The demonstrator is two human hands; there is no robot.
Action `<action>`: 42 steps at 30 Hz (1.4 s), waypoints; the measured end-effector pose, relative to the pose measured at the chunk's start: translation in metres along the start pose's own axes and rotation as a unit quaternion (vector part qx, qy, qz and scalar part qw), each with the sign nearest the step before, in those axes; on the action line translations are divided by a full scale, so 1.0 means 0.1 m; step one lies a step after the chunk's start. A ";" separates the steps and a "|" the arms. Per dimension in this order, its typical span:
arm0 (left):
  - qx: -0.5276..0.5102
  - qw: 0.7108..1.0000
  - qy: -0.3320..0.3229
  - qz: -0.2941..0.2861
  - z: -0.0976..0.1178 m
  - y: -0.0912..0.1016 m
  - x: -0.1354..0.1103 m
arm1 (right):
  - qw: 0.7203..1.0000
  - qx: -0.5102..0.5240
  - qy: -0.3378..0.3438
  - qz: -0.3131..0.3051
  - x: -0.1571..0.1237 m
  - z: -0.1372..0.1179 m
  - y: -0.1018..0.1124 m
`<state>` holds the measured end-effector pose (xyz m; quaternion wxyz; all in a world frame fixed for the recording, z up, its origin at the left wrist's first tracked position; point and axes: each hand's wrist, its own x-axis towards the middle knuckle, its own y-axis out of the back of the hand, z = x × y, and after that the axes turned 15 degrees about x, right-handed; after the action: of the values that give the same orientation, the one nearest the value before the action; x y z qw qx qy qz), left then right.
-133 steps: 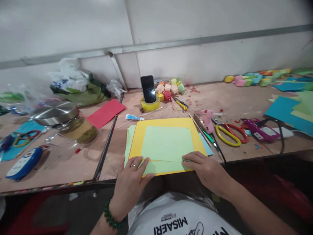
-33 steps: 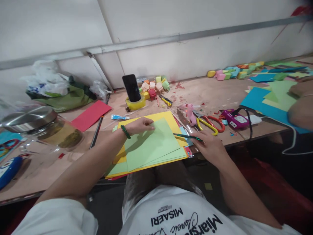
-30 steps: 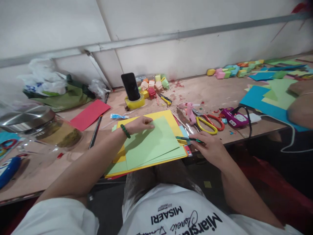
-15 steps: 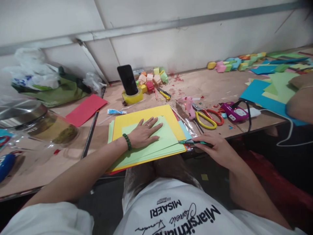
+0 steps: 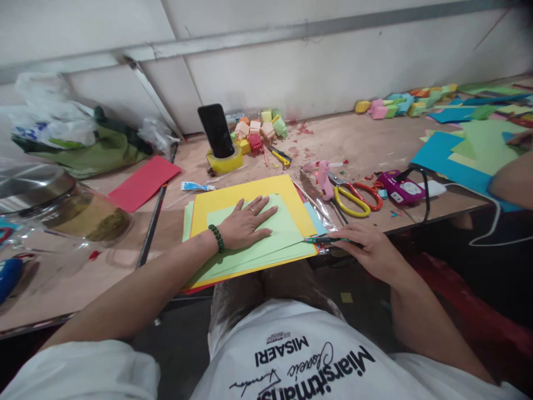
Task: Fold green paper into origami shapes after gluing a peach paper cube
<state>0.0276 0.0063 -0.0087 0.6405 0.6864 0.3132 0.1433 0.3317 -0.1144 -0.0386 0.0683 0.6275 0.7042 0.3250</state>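
My left hand [image 5: 247, 223] lies flat with fingers spread on a light green paper sheet [image 5: 287, 222], wearing a ring and a green bead bracelet. Under it are more green sheets and a larger yellow sheet [image 5: 266, 186], with red showing at the lower edge. A thin dark line runs slantwise across the green paper. At the right edge of the stack, my right hand [image 5: 366, 247] grips a slim dark-and-teal tool [image 5: 325, 240], pen-like in shape; its exact kind is unclear. Its tip touches the green sheet's right corner.
Right of the papers lie a pink glue gun [image 5: 322, 179], yellow-and-red-handled scissors [image 5: 353, 197] and a purple power adapter [image 5: 402, 188]. Behind stand a phone [image 5: 216, 130] and folded paper pieces [image 5: 254, 133]. A glass jar [image 5: 83, 214] is at left; another person's arm [image 5: 512, 178] at right.
The view has shifted slightly. Both hands keep nearly the same places on and beside the paper. The other person's hand at the far right has moved.
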 end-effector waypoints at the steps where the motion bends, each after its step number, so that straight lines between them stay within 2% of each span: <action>1: 0.001 1.000 0.001 -0.002 0.00 0.00 0.00 | 1.000 -0.001 0.003 0.003 0.00 -0.01 -0.01; 6: -0.002 1.000 0.001 -0.003 -0.01 -0.01 0.00 | 1.000 -0.003 0.005 -0.006 0.01 -0.04 -0.02; 10: -0.001 1.000 0.004 0.000 -0.03 -0.02 0.05 | 1.000 -0.007 0.009 0.014 0.04 -0.05 -0.05; 15: -0.009 1.000 0.003 -0.009 -0.11 0.08 0.09 | 0.998 -0.024 0.030 0.042 0.11 0.00 -0.09; 19: -0.029 0.999 -0.021 -0.003 -0.21 0.13 -0.01 | 0.999 -0.023 0.022 0.034 0.09 0.03 -0.07; 24: -0.020 0.999 -0.038 -0.010 -0.21 0.05 -0.14 | 0.999 -0.035 0.016 0.023 0.04 0.02 -0.06; 29: -0.010 0.999 -0.037 0.014 -0.15 -0.05 -0.15 | 0.998 -0.048 0.035 0.015 0.04 0.02 -0.08; 42: -0.010 0.999 -0.037 0.019 -0.14 -0.06 -0.15 | 0.999 -0.026 0.031 0.006 0.02 -0.01 -0.11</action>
<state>0.0062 0.0081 -0.0092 0.6558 0.6904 0.2750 0.1329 0.3213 -0.1128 -0.0427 0.0605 0.6192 0.6938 0.3627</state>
